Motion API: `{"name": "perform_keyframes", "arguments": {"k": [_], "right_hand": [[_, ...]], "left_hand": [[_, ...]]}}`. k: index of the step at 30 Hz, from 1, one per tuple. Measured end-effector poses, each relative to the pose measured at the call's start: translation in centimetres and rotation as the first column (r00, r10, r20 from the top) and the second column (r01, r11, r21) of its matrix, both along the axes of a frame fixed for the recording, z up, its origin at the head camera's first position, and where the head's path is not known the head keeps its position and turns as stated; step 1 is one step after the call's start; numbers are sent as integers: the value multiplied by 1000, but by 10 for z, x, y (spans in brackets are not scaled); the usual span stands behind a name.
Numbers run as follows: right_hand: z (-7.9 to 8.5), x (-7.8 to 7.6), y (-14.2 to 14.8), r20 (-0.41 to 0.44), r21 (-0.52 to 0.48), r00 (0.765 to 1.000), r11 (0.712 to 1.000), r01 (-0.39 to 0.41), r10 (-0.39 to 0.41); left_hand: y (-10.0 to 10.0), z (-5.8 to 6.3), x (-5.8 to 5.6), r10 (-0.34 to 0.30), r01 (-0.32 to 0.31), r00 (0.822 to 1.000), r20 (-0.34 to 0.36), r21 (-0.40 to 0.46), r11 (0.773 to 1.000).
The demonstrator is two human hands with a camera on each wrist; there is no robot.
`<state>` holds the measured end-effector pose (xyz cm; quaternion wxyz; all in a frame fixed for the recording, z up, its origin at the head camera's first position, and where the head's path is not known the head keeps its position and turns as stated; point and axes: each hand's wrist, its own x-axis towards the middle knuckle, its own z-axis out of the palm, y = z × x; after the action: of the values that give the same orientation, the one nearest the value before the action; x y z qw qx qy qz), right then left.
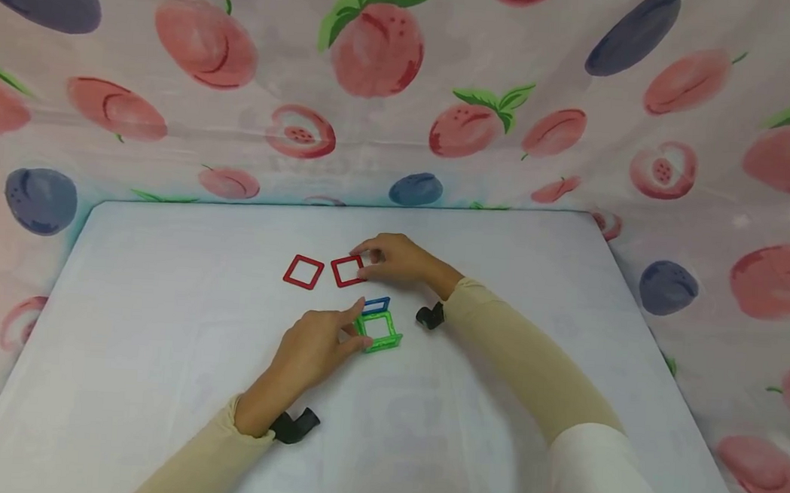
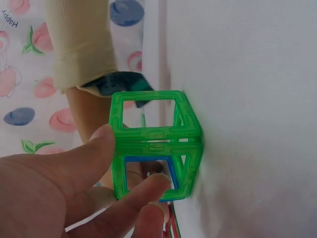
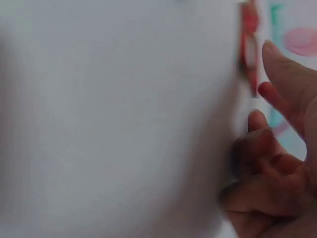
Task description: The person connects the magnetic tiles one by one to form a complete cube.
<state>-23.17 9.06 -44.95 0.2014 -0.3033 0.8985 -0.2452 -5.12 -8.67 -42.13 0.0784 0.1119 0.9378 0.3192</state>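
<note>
Green square magnetic tiles (image 1: 381,344) are joined into a small boxlike frame standing on the table. My left hand (image 1: 317,341) grips its left side, thumb and fingers on the green edges. A blue square tile (image 1: 376,305) stands at the far side of the green frame; in the left wrist view it shows through the green opening. Farther back, my right hand (image 1: 397,258) is at the right edge of a red square tile (image 1: 347,271), thumb and forefinger spread apart. Whether they touch it cannot be told; the right wrist view is blurred.
Another red square tile (image 1: 304,272) lies flat just left of the first one. The white table (image 1: 159,322) ends at a fruit-print cloth (image 1: 300,131) behind and at the sides. Black wrist-worn devices (image 1: 296,426) sit under both forearms.
</note>
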Motion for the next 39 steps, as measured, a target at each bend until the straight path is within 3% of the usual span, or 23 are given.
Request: {"name": "perform_keyframes", "arguments": {"k": [3,11,15,19,22,26,32,36,39], "right_hand": [[-5,-3,-4,3,41,1000,999,-3,3],[-2,-2,-2,50,41,996,996,77,-79],[-6,0,7,59,-25,993,994,106,-104],[-5,2,19,145,-116,977,978,174,-157],[-2,5,29,285,-165,936,951,261,-207],[2,10,43,456,-200,850,900,387,-264],[12,25,67,584,-245,762,834,495,-281],[20,40,83,636,-209,716,828,520,-289],[24,55,90,664,-187,696,841,507,-272]], "left_hand": [[1,1,1,0,0,1000,0,3,1000],[2,0,-2,3,-3,1000,13,17,1000],[2,0,-3,9,-10,999,33,12,1000],[3,0,-2,16,-16,999,37,5,1000],[3,0,-2,17,-18,999,41,6,1000],[3,0,-2,18,-18,999,43,10,1000],[2,-1,-1,22,-23,999,42,8,1000],[2,-1,-1,24,-25,999,43,12,1000],[1,-1,0,22,-23,999,41,16,1000]]}}
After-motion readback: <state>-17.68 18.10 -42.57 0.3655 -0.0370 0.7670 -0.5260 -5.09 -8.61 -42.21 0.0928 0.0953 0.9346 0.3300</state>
